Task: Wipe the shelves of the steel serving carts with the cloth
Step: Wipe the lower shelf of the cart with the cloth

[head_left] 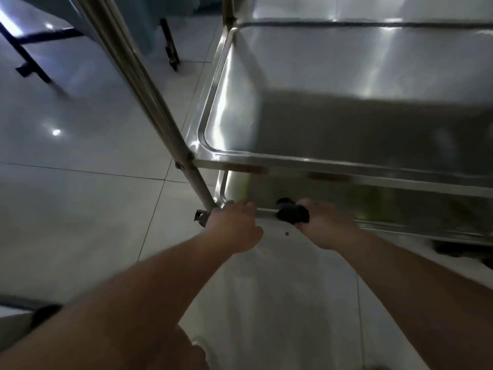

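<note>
A steel serving cart fills the right of the view. Its middle shelf point(346, 76) is a shiny tray with a raised rim. Below it lies the bottom shelf point(266, 193), mostly in shadow. My left hand point(234, 225) grips the near rim of the bottom shelf by the corner post point(197, 182). My right hand point(325, 225) holds a dark cloth point(292, 213) bunched against that same rim, just right of the left hand. Both forearms reach down from the lower edge of the frame.
A caster bracket point(200, 217) sticks out at the cart's near left corner. Glossy floor tiles point(80, 169) spread to the left. Dark furniture legs point(170, 46) stand at the back, and a black frame point(29, 62) is at the far left.
</note>
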{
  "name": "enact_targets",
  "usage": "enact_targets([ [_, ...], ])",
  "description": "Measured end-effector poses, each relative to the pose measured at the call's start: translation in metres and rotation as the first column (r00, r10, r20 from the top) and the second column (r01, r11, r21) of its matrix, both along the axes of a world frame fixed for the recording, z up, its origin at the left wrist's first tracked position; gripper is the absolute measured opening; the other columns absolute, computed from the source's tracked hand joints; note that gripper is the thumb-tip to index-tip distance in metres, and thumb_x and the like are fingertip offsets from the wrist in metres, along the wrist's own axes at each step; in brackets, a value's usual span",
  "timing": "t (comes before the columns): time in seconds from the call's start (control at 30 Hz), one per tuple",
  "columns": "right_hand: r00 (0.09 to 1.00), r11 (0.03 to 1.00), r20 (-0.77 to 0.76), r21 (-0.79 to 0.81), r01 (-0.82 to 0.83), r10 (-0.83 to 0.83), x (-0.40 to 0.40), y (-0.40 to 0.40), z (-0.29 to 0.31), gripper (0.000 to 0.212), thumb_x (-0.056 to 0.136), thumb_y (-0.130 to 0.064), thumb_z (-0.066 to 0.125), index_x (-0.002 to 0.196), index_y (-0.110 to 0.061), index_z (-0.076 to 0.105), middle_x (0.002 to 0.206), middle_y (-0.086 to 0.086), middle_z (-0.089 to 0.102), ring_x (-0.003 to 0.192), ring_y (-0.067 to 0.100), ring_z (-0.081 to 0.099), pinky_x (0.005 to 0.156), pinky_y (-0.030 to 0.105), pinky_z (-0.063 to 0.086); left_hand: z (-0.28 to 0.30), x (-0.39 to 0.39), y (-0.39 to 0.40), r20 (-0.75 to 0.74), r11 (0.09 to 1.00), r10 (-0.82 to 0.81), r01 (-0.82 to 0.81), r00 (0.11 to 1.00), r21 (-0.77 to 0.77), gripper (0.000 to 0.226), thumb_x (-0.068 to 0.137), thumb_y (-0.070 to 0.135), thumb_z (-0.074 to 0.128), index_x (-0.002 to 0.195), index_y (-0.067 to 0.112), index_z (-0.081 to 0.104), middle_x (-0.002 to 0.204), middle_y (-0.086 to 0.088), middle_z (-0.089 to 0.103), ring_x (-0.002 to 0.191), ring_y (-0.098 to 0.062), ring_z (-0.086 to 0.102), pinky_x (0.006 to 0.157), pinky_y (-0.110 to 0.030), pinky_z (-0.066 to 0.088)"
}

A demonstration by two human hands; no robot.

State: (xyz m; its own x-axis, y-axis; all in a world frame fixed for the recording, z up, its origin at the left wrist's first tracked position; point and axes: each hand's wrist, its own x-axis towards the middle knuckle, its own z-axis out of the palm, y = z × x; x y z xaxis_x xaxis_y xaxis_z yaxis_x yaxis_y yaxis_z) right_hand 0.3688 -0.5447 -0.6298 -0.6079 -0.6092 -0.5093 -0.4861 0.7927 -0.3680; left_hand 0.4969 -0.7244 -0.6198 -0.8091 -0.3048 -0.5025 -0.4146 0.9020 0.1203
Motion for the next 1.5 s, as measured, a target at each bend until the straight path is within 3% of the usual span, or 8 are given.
enact_targets([
  [0.23, 0.988, 0.958, -0.146, -0.287, 0.010, -0.054, -0.035, -0.044, -0.071, 0.029, 0.084, -0.047, 0.063, 0.110, -0.036, 0.058, 0.096, -0.007, 0.064, 0.084, 0.018, 0.059, 0.063, 0.032, 0.041, -0.074, -0.026, -0.036, -0.104, 0.980, -0.164, 0.150, 0.981, -0.132, 0.047, 0.095, 0.048, 0.053, 0.136, 0.022, 0.053, 0.131, -0.001, 0.058, 0.126, -0.027, 0.055, 0.094, -0.047, 0.047],
  [0.4, 0.991, 0.897, -0.105, -0.441, 0.028, -0.083, -0.038, -0.083, -0.105, 0.045, 0.090, -0.040, 0.067, 0.132, -0.030, 0.056, 0.121, 0.002, 0.066, 0.109, 0.026, 0.062, 0.093, 0.046, 0.051, -0.100, -0.012, -0.047, -0.152, 0.973, -0.192, 0.167, 0.970, -0.161, 0.056, 0.095, 0.052, 0.052, 0.143, 0.023, 0.053, 0.137, -0.002, 0.060, 0.128, -0.030, 0.058, 0.095, -0.046, 0.054],
  [0.67, 0.979, 0.856, -0.197, -0.514, -0.061, -0.048, -0.032, -0.131, -0.140, 0.045, 0.091, -0.041, 0.067, 0.133, -0.030, 0.057, 0.115, 0.000, 0.067, 0.103, 0.025, 0.063, 0.087, 0.040, 0.051, -0.148, 0.037, -0.072, -0.112, 0.989, 0.067, -0.052, 0.991, 0.135, 0.059, 0.095, 0.051, 0.064, 0.150, 0.034, 0.051, 0.149, 0.004, 0.056, 0.132, -0.022, 0.057, 0.106, -0.036, 0.049],
  [0.93, 0.979, 0.834, -0.170, -0.552, 0.001, -0.114, -0.028, -0.193, -0.139, 0.043, 0.096, -0.038, 0.065, 0.136, -0.023, 0.055, 0.124, 0.004, 0.065, 0.107, 0.022, 0.061, 0.090, 0.039, 0.050, -0.156, 0.066, -0.139, -0.037, 0.938, 0.272, -0.256, 0.962, 0.235, 0.038, 0.098, 0.051, 0.065, 0.130, 0.031, 0.066, 0.122, 0.009, 0.066, 0.110, -0.012, 0.062, 0.075, -0.018, 0.040],
  [1.1, 0.989, 0.888, -0.137, -0.459, -0.013, -0.056, -0.026, -0.224, -0.150, 0.047, 0.103, -0.041, 0.053, 0.146, -0.022, 0.048, 0.143, 0.008, 0.057, 0.130, 0.030, 0.054, 0.104, 0.040, 0.043, -0.156, 0.056, -0.153, -0.258, 0.860, 0.456, -0.347, 0.852, 0.373, 0.072, 0.085, 0.066, 0.070, 0.143, 0.030, 0.048, 0.129, 0.016, 0.059, 0.117, -0.004, 0.058, 0.095, -0.030, 0.051],
  [1.2, 0.963, 0.935, -0.159, -0.250, -0.251, 0.217, -0.013, -0.225, -0.169, 0.058, 0.109, -0.049, 0.033, 0.163, -0.027, 0.026, 0.171, 0.003, 0.021, 0.157, 0.028, 0.017, 0.124, 0.042, 0.019, -0.164, 0.041, -0.134, -0.452, 0.857, 0.494, -0.328, 0.743, 0.397, 0.057, 0.080, 0.073, 0.068, 0.129, 0.049, 0.054, 0.104, 0.032, 0.060, 0.096, 0.020, 0.054, 0.079, -0.014, 0.042],
  [1.33, 0.897, 0.866, -0.217, -0.249, -0.433, 0.386, 0.002, -0.192, -0.184, 0.058, 0.108, -0.051, 0.024, 0.163, -0.034, 0.023, 0.172, -0.009, 0.015, 0.159, 0.019, 0.007, 0.126, 0.040, 0.010, -0.169, 0.019, -0.125, -0.510, 0.674, 0.720, -0.298, 0.472, 0.676, 0.037, 0.075, 0.061, 0.072, 0.106, 0.043, 0.064, 0.092, 0.020, 0.072, 0.089, 0.002, 0.069, 0.080, -0.025, 0.055],
  [1.5, 0.874, 0.879, -0.283, -0.160, -0.450, 0.396, -0.024, -0.122, -0.190, 0.067, 0.099, -0.064, 0.022, 0.161, -0.039, 0.023, 0.169, -0.017, 0.017, 0.158, 0.013, 0.010, 0.127, 0.040, 0.013, -0.180, 0.012, -0.122, -0.479, 0.580, 0.779, -0.177, 0.403, 0.795, 0.012, 0.081, 0.039, 0.074, 0.075, 0.033, 0.066, 0.078, -0.008, 0.070, 0.078, -0.024, 0.067, 0.072, -0.037, 0.053],
])
